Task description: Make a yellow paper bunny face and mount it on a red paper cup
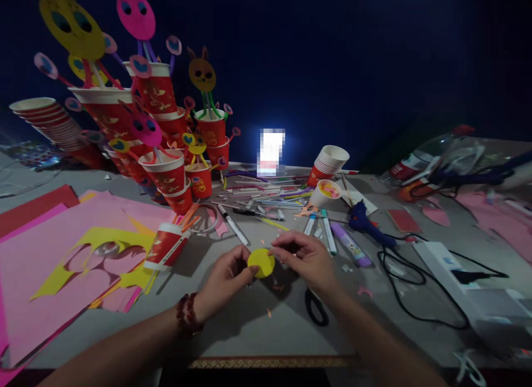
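Note:
A yellow paper disc is pinched at its left edge between the thumb and fingers of my left hand. My right hand is closed at the disc's upper right edge, its thumb and forefinger pressed together. Whatever small piece those right fingers hold is too small to make out. Below my right hand lie scissors, of which a black handle loop shows. Small orange paper scraps are scattered on the table under the disc.
Red paper cups with paper animal figures stand stacked at the back left. Coloured sheets cover the left side. Markers, a purple glue stick, a blue glue gun with its cord and a white power strip lie to the right.

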A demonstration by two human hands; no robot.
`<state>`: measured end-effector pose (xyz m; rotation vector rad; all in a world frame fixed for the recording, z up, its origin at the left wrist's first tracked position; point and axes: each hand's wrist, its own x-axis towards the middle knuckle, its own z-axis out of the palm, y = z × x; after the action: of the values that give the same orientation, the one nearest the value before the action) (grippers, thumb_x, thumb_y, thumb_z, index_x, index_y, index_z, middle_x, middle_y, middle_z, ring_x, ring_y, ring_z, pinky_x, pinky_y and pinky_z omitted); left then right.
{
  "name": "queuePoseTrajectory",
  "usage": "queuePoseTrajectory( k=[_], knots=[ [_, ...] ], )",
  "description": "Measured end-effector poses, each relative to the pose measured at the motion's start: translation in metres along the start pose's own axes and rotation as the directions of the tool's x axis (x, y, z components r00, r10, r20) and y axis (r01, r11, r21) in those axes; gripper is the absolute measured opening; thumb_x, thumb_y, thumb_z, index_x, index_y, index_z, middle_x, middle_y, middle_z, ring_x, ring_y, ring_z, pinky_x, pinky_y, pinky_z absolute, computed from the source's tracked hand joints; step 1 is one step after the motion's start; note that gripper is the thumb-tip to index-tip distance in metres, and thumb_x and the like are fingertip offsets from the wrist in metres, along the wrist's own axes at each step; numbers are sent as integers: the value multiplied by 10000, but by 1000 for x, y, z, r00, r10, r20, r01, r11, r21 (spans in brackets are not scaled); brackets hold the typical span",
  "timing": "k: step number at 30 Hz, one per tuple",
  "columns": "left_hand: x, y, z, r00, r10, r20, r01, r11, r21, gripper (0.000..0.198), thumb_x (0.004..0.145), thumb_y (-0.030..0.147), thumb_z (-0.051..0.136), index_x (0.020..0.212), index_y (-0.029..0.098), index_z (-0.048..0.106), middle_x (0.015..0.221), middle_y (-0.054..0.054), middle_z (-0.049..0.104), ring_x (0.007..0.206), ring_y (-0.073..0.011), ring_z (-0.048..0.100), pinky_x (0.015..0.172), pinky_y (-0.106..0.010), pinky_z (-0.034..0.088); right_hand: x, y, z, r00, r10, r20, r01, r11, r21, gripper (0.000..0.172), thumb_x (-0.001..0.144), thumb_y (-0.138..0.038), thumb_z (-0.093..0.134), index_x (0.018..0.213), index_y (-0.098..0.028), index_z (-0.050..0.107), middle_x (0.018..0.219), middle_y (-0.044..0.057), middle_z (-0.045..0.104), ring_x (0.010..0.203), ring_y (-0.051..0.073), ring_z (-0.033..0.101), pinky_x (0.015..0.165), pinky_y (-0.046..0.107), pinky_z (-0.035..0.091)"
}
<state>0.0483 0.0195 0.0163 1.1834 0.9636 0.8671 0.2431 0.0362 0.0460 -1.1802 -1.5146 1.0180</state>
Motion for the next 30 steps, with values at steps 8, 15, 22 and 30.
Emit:
queuePoseTrajectory(
  k=[8,15,22,30],
  knots=[
    [-2,0,1,1000,20,15,-20,1000,-9,278,800,394,669,744,195,484,671,25,515,598,-116,457,552,-217,361,0,-2,1,998,-68,10,69,993,-99,48,790,-254,719,798,-208,732,745,25,727,682,170,668,614,262,532],
    [-2,-1,0,999,36,18,-36,999,9,255,820,368,660,751,190,490,669,22,517,597,-114,454,547,-217,352,0,-6,1,986,-164,28,166,963,-212,42,821,-219,675,802,-212,712,766,34,721,725,181,668,676,290,538],
    [-1,-2,0,998,49,37,-48,999,-6,266,828,373,650,754,189,472,682,22,506,615,-113,434,557,-218,351,-3,-12,2,976,-217,38,219,940,-261,57,843,-229,648,869,-210,695,812,42,696,732,168,651,683,284,549],
    [-2,-1,-1,997,64,38,-65,998,18,258,840,361,632,762,186,459,690,34,474,626,-110,415,571,-221,340,-10,8,4,989,-132,73,143,976,-164,296,832,-181,663,1123,-228,627,882,29,679,765,161,657,752,306,553]
  ],
)
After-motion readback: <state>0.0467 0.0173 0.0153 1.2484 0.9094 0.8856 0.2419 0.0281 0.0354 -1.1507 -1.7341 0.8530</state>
